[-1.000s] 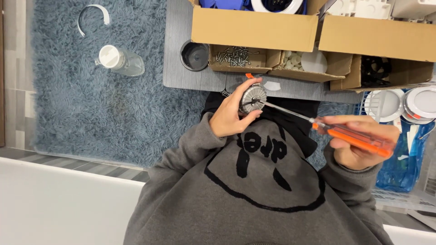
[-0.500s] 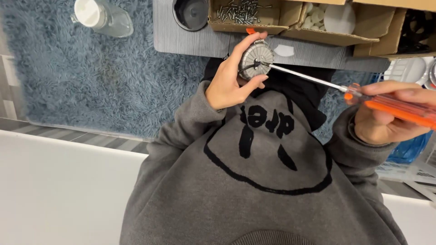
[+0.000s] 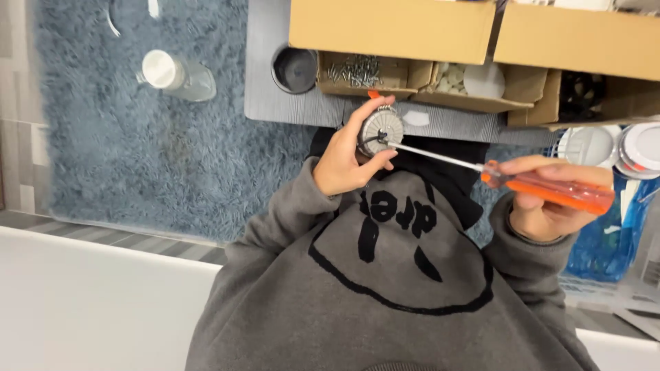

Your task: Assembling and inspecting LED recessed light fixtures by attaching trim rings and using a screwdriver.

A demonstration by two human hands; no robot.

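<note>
- Two hands are at work in front of a grey sweatshirt [image 3: 385,288] printed with a black design.
- The left hand [image 3: 347,154] is closed around a small round ribbed metal part [image 3: 380,130], fingers curled behind it and thumb across the lower edge, its flat face turned towards the other hand.
- The right hand [image 3: 543,206] is clenched on the orange handle of a screwdriver [image 3: 543,191].
- The screwdriver's long axis runs nearly level across the view, handle on the right and thin steel shaft rising slightly leftward; its tip meets the left part of the round part's face.
- The round part therefore lies to the left of the right hand, a shaft's length away, while the left hand is directly on it and far nearer.
- Beyond the hands a grey board [image 3: 275,103] carries open cardboard boxes [image 3: 392,27]; one low tray holds loose screws [image 3: 354,69], and a dark round cup [image 3: 294,69] stands just beside it.
- A clear bottle with a white cap [image 3: 175,74] lies on the blue shaggy rug [image 3: 137,151], well apart from both hands.
- White round lids [image 3: 619,145] and a blue bag [image 3: 612,240] sit at the right edge.
</note>
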